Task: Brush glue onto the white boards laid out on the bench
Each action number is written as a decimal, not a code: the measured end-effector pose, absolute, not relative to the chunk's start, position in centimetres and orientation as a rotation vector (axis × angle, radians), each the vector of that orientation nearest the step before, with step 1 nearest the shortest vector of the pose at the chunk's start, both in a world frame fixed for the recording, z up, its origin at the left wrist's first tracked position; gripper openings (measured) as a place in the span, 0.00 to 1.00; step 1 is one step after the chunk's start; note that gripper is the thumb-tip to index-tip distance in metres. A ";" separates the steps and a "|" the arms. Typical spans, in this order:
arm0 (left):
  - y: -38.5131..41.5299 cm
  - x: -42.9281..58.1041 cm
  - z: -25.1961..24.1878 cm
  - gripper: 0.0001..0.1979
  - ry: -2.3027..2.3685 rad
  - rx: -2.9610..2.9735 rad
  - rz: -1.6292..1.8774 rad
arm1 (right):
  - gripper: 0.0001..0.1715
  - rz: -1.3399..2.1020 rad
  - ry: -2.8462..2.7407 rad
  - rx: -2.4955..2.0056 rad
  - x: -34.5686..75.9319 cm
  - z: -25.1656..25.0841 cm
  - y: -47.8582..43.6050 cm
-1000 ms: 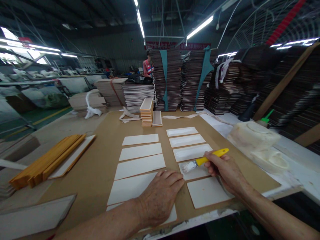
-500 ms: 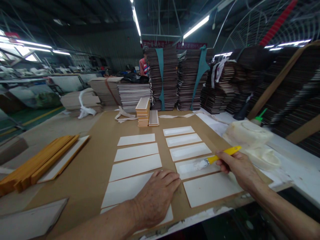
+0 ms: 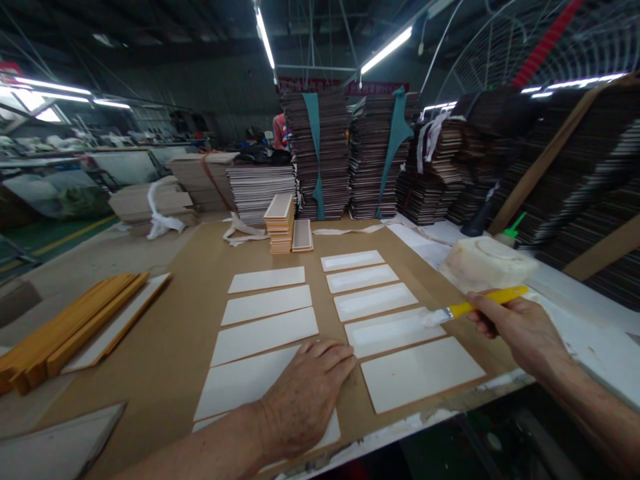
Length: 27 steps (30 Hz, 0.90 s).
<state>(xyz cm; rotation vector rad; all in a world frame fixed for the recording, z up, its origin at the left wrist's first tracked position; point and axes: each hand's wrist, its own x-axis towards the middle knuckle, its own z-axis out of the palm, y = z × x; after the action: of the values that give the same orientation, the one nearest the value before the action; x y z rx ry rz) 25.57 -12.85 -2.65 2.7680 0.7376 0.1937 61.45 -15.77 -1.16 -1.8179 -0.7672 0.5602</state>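
In my right hand [image 3: 520, 330] is a yellow-handled paintbrush [image 3: 487, 301], its white-coated bristles touching the right end of a white panel [image 3: 385, 335]. A wet-looking white coat shows on that panel and on the ones behind it in the right column. The nearest right panel [image 3: 420, 375] looks plain, with a small speck. My left hand [image 3: 310, 393] lies flat across the near panels of the left column, fingertips by the gap between columns. It partly hides the panel [image 3: 240, 383] under it. Farther back, more white panels [image 3: 270, 303] lie in a row.
A whitish tub [image 3: 487, 260] stands at the right, beside a green-tipped bottle [image 3: 513, 230]. Orange-edged strips [image 3: 75, 323] are piled at the left. A small stack of panels [image 3: 279, 227] and tall strapped board stacks [image 3: 320, 160] stand at the back.
My right hand has moved right with the paintbrush, drawing the bristles from the panel's middle to its right end. My left hand stays on the left panels. The view has shifted slightly.
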 end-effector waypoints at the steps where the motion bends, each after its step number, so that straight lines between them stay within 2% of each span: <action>1: -12.9 25.6 -2.7 0.24 0.740 2.769 0.191 | 0.15 0.556 -0.761 -1.820 61.6 -1.1 -15.8; 8: -12.7 25.5 -2.9 0.23 0.735 2.765 0.188 | 0.16 0.559 -0.686 -1.791 62.6 -0.8 -16.1; 12: -13.2 25.6 -1.9 0.25 0.769 2.778 0.193 | 0.16 0.545 -0.605 -1.618 61.7 0.0 -17.0; 18: -17.0 25.7 0.6 0.27 0.629 2.739 0.083 | 0.25 0.843 -0.604 -1.361 56.4 0.9 -20.1; 27: -18.5 25.8 -1.2 0.31 0.621 2.797 0.025 | 0.30 1.002 -0.643 -1.356 51.7 -1.1 -21.5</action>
<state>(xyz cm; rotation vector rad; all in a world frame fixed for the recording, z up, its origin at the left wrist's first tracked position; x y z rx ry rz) 25.79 -18.54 -1.21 2.7970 0.6206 0.0246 51.75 -21.50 -1.13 -1.3559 -0.6431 1.0019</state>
